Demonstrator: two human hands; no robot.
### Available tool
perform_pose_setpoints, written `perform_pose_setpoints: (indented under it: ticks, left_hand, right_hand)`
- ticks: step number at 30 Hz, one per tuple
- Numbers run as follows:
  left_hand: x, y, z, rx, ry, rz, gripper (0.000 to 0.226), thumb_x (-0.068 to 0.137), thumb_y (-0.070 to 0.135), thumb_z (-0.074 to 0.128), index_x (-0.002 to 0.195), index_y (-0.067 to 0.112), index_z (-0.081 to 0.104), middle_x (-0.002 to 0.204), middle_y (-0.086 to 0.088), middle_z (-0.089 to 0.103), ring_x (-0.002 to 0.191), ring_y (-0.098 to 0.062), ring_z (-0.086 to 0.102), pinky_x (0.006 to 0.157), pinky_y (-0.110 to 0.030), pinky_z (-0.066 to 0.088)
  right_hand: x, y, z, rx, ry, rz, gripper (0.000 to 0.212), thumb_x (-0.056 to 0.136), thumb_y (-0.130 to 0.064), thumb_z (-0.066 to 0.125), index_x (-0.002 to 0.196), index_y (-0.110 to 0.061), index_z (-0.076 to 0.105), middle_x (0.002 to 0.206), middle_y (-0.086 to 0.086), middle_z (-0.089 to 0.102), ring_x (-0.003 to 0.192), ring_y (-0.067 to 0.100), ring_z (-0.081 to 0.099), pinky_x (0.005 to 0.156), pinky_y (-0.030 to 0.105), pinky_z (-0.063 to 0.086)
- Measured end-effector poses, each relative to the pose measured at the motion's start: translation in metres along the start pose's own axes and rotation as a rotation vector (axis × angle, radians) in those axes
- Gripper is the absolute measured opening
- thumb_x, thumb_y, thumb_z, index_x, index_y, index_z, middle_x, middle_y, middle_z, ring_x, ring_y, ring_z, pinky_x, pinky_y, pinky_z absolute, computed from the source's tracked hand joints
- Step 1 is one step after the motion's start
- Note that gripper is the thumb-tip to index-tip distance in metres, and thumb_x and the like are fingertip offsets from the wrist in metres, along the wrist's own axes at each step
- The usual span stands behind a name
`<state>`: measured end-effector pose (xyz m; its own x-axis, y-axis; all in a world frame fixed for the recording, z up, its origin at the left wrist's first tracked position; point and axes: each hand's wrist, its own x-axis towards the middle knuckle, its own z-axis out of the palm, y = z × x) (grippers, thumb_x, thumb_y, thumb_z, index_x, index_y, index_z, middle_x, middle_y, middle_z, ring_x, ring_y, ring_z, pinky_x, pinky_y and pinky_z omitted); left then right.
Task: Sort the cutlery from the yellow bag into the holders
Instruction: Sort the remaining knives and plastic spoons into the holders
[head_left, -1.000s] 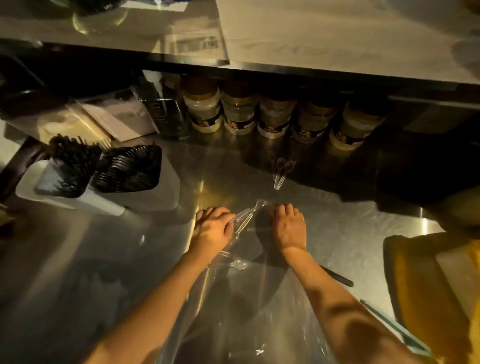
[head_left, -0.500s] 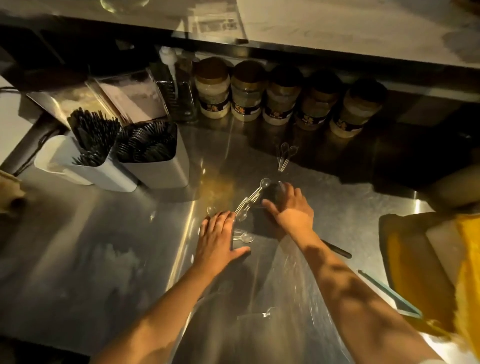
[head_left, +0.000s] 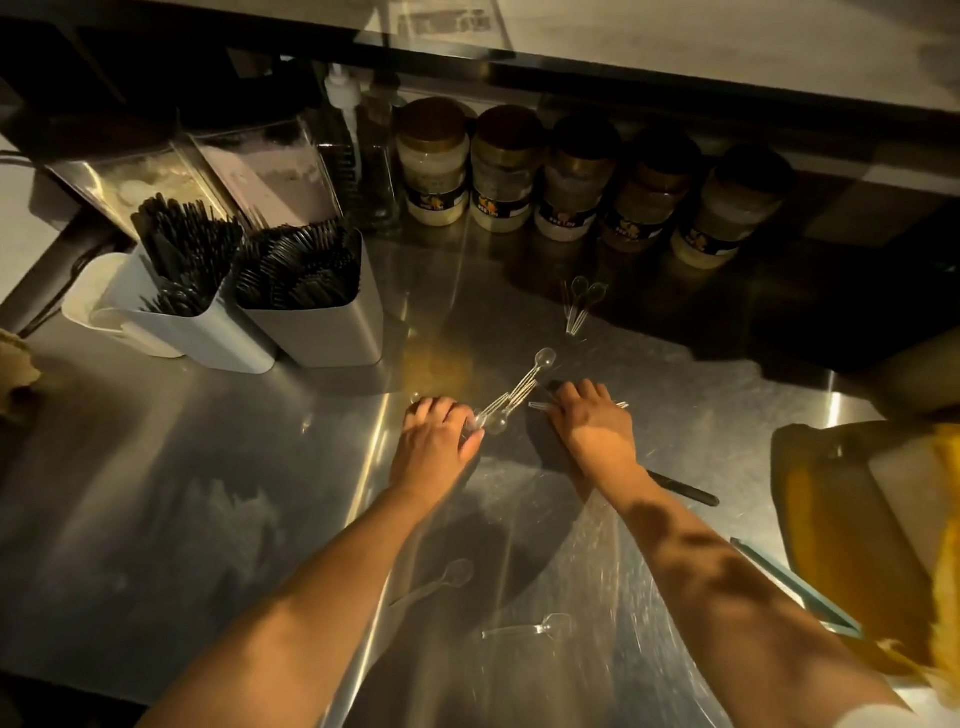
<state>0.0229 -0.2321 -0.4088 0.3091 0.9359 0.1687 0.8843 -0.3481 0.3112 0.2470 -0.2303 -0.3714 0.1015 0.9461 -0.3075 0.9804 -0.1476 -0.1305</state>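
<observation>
Clear plastic spoons lie on the steel counter. My left hand (head_left: 435, 441) grips a bundle of them (head_left: 514, 395) by the handles, bowls pointing away. My right hand (head_left: 592, 423) lies palm down over more clear cutlery (head_left: 540, 405) on the counter, fingers curled over it. A further pair of clear spoons (head_left: 581, 306) sits near the jars, and two single ones lie near me (head_left: 441, 579) (head_left: 530, 629). White holders at the left hold black forks (head_left: 182, 254) and black spoons (head_left: 306, 275). The yellow bag (head_left: 852, 525) lies at the right edge.
A row of lidded jars (head_left: 566, 182) lines the back under a shelf. A pump bottle (head_left: 345, 135) and clear bins stand behind the holders. A black pen-like object (head_left: 685, 491) lies under my right forearm. A teal strip (head_left: 795, 587) lies beside the bag.
My left hand went from lying flat to gripping the clear spoon bundle. My right hand slid a little to the right over the cutlery. The view has shifted closer.
</observation>
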Motion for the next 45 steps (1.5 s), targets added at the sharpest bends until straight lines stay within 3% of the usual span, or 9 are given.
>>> perform_pose_setpoints:
  ticks: [11, 16, 21, 23, 25, 28, 34, 37, 45]
  left_hand:
    - [0.019, 0.001, -0.01, 0.139, -0.109, 0.06, 0.034, 0.098, 0.039, 0.044, 0.084, 0.014, 0.063, 0.072, -0.006, 0.067, 0.075, -0.024, 0.063, 0.089, -0.039, 0.047]
    - [0.036, 0.005, -0.034, -0.105, -0.079, -0.007, 0.022, 0.099, 0.027, 0.058, 0.088, 0.007, 0.058, 0.065, -0.012, 0.065, 0.062, -0.032, 0.065, 0.055, -0.032, 0.043]
    - [0.05, 0.012, -0.054, -0.557, -0.139, -0.319, 0.022, 0.105, 0.027, 0.045, 0.092, 0.01, 0.051, 0.072, -0.002, 0.06, 0.065, -0.019, 0.056, 0.061, -0.031, 0.039]
    - [0.055, 0.015, -0.061, -0.918, -0.195, -0.484, 0.022, 0.106, 0.027, 0.043, 0.088, 0.015, 0.048, 0.064, 0.004, 0.054, 0.056, -0.012, 0.047, 0.052, -0.026, 0.037]
    - [0.057, 0.02, -0.068, -1.348, -0.171, -0.673, 0.021, 0.106, 0.023, 0.044, 0.086, 0.016, 0.046, 0.06, 0.002, 0.048, 0.048, -0.009, 0.035, 0.041, -0.02, 0.025]
    - [0.054, 0.027, -0.085, -1.735, -0.153, -0.755, 0.018, 0.105, 0.02, 0.046, 0.092, 0.011, 0.055, 0.056, -0.002, 0.045, 0.036, -0.007, 0.029, 0.037, -0.018, 0.019]
    - [0.058, 0.013, -0.142, -2.023, -0.123, -0.722, 0.034, 0.107, 0.031, 0.035, 0.078, 0.018, 0.048, 0.051, 0.006, 0.041, 0.033, -0.003, 0.026, 0.034, -0.017, 0.019]
    - [0.056, -0.006, -0.181, -2.07, -0.047, -0.66, 0.039, 0.107, 0.036, 0.032, 0.072, 0.02, 0.04, 0.05, 0.008, 0.031, 0.033, -0.003, 0.022, 0.032, -0.017, 0.017]
    - [0.035, -0.114, -0.287, -1.869, 0.343, -0.556, 0.042, 0.104, 0.035, 0.041, 0.065, 0.022, 0.034, 0.048, 0.007, 0.024, 0.036, -0.007, 0.018, 0.039, -0.026, 0.007]
  right_hand:
    - [0.004, 0.003, -0.005, -0.098, 0.032, 0.004, 0.046, 0.103, -0.053, 0.037, 0.131, -0.024, 0.059, 0.122, 0.003, 0.063, 0.109, 0.026, 0.063, 0.078, 0.034, 0.049]
    - [0.014, 0.001, -0.027, 0.009, 0.063, 0.164, 0.036, 0.103, -0.049, 0.042, 0.119, -0.022, 0.06, 0.108, 0.008, 0.071, 0.099, 0.03, 0.067, 0.07, 0.031, 0.038]
    - [0.008, -0.031, -0.053, 0.808, 0.193, 0.424, 0.043, 0.102, -0.054, 0.044, 0.122, -0.022, 0.064, 0.109, 0.009, 0.07, 0.103, 0.029, 0.064, 0.083, 0.036, 0.048]
    - [0.007, -0.047, -0.057, 1.318, 0.091, 0.512, 0.035, 0.102, -0.048, 0.05, 0.109, -0.016, 0.063, 0.082, 0.008, 0.065, 0.068, 0.019, 0.061, 0.058, 0.03, 0.051]
    - [0.005, -0.059, -0.062, 1.637, -0.049, 0.561, 0.031, 0.103, -0.04, 0.051, 0.093, -0.012, 0.06, 0.055, -0.002, 0.045, 0.043, 0.009, 0.037, 0.037, 0.02, 0.029]
    - [-0.002, -0.082, -0.069, 1.84, -0.265, 0.492, 0.032, 0.104, -0.04, 0.045, 0.091, -0.017, 0.063, 0.059, -0.006, 0.04, 0.042, 0.004, 0.031, 0.035, 0.015, 0.019]
    - [-0.022, -0.14, -0.109, 1.939, -0.371, 0.247, 0.029, 0.102, -0.042, 0.045, 0.102, -0.022, 0.066, 0.071, -0.006, 0.055, 0.05, 0.005, 0.046, 0.043, 0.018, 0.029]
    - [-0.032, -0.18, -0.128, 1.867, -0.34, 0.197, 0.032, 0.103, -0.044, 0.044, 0.094, -0.022, 0.066, 0.064, -0.008, 0.057, 0.046, 0.003, 0.049, 0.042, 0.018, 0.035]
    - [-0.036, -0.328, -0.155, 1.965, -0.384, 0.041, 0.035, 0.105, -0.033, 0.043, 0.074, -0.022, 0.055, 0.05, -0.008, 0.028, 0.04, 0.006, 0.019, 0.042, 0.023, 0.01]
